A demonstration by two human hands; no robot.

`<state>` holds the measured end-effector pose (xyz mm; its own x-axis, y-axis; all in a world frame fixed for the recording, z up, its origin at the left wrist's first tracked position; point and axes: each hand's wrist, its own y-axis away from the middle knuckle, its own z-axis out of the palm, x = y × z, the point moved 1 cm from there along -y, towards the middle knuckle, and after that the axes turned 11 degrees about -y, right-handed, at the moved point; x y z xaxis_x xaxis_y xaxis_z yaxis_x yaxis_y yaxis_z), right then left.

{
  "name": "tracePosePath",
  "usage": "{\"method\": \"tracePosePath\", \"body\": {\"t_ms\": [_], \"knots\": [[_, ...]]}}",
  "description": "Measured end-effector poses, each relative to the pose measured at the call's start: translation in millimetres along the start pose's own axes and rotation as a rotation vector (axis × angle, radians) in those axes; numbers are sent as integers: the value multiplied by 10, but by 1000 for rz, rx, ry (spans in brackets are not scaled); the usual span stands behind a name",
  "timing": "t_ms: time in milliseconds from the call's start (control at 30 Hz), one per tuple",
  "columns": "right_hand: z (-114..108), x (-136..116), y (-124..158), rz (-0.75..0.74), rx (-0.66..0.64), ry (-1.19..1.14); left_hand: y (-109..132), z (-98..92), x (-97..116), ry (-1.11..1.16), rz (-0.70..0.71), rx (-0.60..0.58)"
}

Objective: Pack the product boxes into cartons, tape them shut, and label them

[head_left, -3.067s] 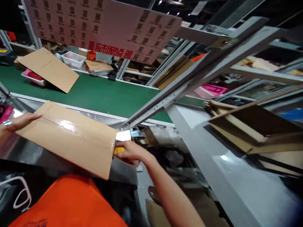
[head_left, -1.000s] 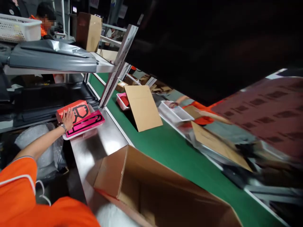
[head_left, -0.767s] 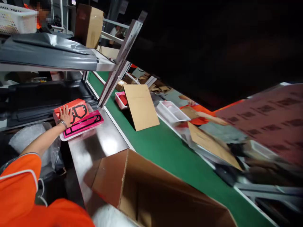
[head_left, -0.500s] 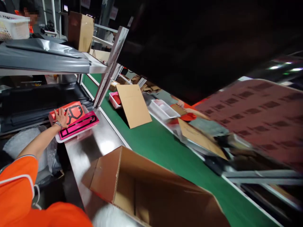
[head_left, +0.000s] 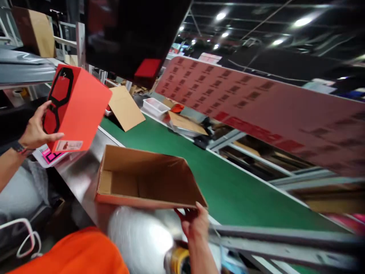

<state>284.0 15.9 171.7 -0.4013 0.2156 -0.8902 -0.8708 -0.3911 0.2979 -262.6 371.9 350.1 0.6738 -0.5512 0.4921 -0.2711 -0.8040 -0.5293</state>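
Observation:
My left hand (head_left: 38, 127) grips a red-orange product box (head_left: 88, 106) at its lower left, thumb and fingers closed on it. The box is tilted in the air, with a black hexagon pattern on one face and a white label low on another. Below it, a pink box (head_left: 53, 155) lies in a white basket (head_left: 42, 163). My right hand (head_left: 196, 220) holds the near right corner of an open cardboard box (head_left: 122, 156), thumb on the rim. That box sits at the edge of the metal table (head_left: 75, 173) beside the green conveyor; its visible inside is bare cardboard.
The green conveyor belt (head_left: 234, 190) runs diagonally past the table. Across it are a white bin (head_left: 155, 107) and a cardboard piece (head_left: 186, 123). A dark monitor (head_left: 122, 34) hangs overhead. Bubble wrap (head_left: 139, 236) and a yellow tape roll (head_left: 180, 258) lie near my body.
My left hand has lifted the red-orange box out of the basket. My right hand has come into view on the cardboard box. The camera has turned to the right.

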Motion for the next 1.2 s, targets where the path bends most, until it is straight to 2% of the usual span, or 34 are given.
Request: {"method": "tracePosePath", "body": {"t_ms": [67,133,200,267,333,367,467,533,600,667,733,800,833,900,1000,1100,1133,1200], "knots": [[-16,-6,10,-5,-38,13,70,34,667,95,156,-140],[-46,9,25,-10,-67,36,181,200,1309,54,301,-261],[-80,44,39,1,-91,18,322,512,1836,-13,481,-362],[-113,89,47,16,-63,-66,472,928,2207,-74,651,-467],[-142,143,51,27,-27,-154,586,1369,2438,-164,730,-595],[-158,171,52,30,-17,-182,614,1573,2515,-207,715,-668],[-215,256,62,37,-15,-218,570,2050,2658,-210,495,-866],[-260,298,73,43,-7,-239,502,2254,2719,-145,415,-996],[-298,315,82,52,-13,-254,493,2388,2760,-141,483,-1176],[-318,301,84,67,-46,-253,559,2445,2770,-195,576,-1330],[-320,262,80,78,-76,-243,630,2402,2743,-169,605,-1366],[-310,216,70,89,-85,-241,615,2251,2654,-50,588,-1325],[-304,196,62,93,-83,-242,553,2141,2573,21,556,-1283],[-298,175,34,103,-73,-249,319,1879,2311,135,425,-1127],[-330,196,-45,93,-24,-263,-158,1459,1651,159,141,-772],[-380,231,-169,70,29,-247,-474,1102,777,-113,-163,-453],[-378,232,-212,59,35,-226,-507,1018,483,-226,-254,-386],[-299,215,-275,14,-29,-157,-470,936,-53,-390,-387,-343]]}}
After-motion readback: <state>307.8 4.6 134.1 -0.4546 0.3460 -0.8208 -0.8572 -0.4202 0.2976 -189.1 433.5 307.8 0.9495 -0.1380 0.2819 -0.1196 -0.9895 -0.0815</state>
